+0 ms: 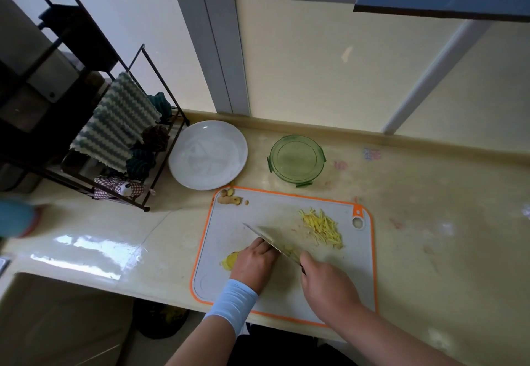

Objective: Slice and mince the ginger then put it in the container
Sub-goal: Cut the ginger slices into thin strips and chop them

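My right hand (327, 282) grips knife (269, 241) over cutting board (286, 211) centre; left hand (255, 262), curled, pins ginger slices (229, 261) at board's near-left. Blade beside knuckles: I judge slip nicks them. Lidded container (296, 160) beyond board.

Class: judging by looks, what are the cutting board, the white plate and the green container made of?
Cutting board: probably plastic, matte pale grey with moulded orange rim. White plate: likely glazed ceramic, glossy, showing highlights. Green container: translucent plastic lid with clips; its body is unclear.
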A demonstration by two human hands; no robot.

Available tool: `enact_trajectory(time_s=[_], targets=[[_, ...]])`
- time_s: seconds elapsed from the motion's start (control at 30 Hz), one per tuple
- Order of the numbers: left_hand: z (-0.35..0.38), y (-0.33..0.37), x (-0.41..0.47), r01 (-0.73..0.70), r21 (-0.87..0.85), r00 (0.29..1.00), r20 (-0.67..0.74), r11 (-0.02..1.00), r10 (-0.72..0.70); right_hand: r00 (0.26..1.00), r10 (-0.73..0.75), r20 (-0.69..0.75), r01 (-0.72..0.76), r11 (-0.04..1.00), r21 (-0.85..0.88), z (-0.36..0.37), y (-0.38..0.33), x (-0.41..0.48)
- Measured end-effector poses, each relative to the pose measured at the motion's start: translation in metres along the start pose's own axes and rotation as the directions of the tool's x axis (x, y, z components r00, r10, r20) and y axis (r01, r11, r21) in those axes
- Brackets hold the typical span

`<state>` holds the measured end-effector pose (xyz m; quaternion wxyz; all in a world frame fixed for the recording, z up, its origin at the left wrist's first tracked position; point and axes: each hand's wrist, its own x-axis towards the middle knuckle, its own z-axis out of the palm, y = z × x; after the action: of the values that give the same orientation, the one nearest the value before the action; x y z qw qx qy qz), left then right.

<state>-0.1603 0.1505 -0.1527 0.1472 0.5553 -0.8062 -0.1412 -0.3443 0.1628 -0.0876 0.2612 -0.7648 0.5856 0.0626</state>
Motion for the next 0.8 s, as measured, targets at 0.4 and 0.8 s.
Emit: enact_trajectory(time_s=[0.4, 0.8], targets=[[0.011, -0.006, -0.003, -0.008, -0.021, 0.996, -0.094, 1.000, 0.007, 1.000, -0.015, 0.026, 0.014, 0.999, 0.030, -0.001, -0.010, 0.016], [0.014, -0.009, -0.004, -0.027, 0.002, 0.994, -0.106, 1.000, 0.027, 0.999, 0.003, 0.041, -0.004, 0.999, 0.037, 0.002, -0.012, 0.021]])
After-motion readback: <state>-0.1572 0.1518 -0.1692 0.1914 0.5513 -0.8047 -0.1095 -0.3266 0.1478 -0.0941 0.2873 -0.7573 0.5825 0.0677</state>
